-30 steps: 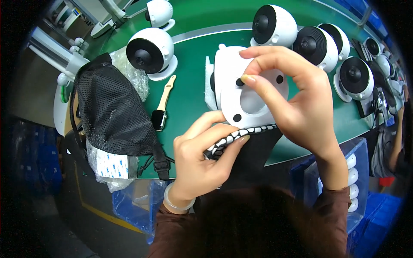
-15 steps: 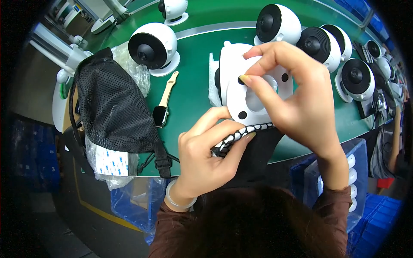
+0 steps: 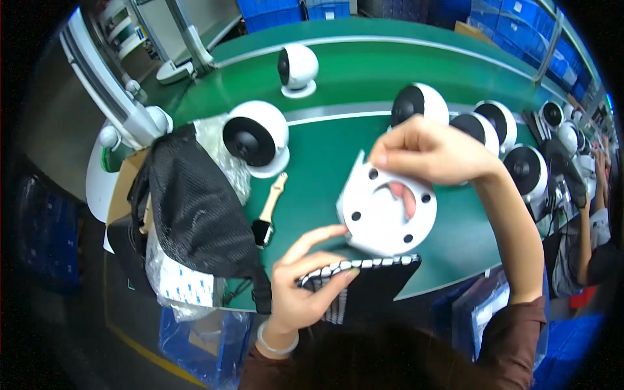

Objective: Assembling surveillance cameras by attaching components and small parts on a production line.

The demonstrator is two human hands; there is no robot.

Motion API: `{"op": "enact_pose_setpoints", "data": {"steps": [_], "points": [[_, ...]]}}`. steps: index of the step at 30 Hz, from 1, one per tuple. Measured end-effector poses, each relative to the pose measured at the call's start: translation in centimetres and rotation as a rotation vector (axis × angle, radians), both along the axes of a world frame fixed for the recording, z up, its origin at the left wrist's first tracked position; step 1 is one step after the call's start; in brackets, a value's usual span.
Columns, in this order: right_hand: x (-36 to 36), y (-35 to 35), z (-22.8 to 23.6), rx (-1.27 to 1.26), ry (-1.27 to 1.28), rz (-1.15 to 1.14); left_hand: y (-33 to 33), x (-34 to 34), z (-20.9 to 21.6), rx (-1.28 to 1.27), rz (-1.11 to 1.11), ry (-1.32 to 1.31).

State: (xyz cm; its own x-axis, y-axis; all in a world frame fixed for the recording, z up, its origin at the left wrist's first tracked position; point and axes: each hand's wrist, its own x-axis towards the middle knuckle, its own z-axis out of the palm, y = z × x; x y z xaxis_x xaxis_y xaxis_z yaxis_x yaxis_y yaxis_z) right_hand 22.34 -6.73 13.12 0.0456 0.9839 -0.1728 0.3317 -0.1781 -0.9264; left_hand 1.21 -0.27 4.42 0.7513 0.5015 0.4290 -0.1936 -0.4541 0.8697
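1. A white ring-shaped base point(image 3: 385, 242) is held up in the centre of the frame, its flat face turned toward the camera. Four black dots point(image 3: 356, 216) are spaced around its central opening; whether a body is attached behind cannot be told.
2. The base is gripped at its upper edge by the right hand point(image 3: 434, 155), whose fingers are curled over; fingertips are seen through the opening. Whether a loose dot is also pinched there cannot be told.
3. A dark sheet with a white-patterned edge point(image 3: 380, 292) is pinched between thumb and fingers by the left hand point(image 3: 302, 283), lower centre; the forefinger is stretched up to the base's lower left rim.
4. The step in hand is judged to be the fitting or checking of dots on the base, with all four spots seemingly filled.
5. For the next move, a steady grip seems called for, with the sheet kept off the dots and the base turned clear of the watch point(image 3: 262, 232), left of centre.
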Motion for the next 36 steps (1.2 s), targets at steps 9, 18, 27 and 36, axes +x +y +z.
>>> {"op": "enact_pose_setpoints", "data": {"steps": [9,18,27,36], "points": [[5.9,6.9,6.8,0.134,-0.322,-0.334,1.4,-1.3,-1.9,-0.258,-0.092,-0.123],[4.2,26.7,-3.8,0.81,-1.252,-0.296,1.2,-2.4,-3.6,-0.185,-0.192,-0.214],[11.0,25.6,-12.1,0.593,-1.446,-0.081,2.0,-2.2,-1.9,-0.085,-0.202,-0.199],[10.9,24.5,-12.7,0.338,-1.317,-0.042,2.0,-2.2,-1.9,0.035,-0.219,-0.234]]}}
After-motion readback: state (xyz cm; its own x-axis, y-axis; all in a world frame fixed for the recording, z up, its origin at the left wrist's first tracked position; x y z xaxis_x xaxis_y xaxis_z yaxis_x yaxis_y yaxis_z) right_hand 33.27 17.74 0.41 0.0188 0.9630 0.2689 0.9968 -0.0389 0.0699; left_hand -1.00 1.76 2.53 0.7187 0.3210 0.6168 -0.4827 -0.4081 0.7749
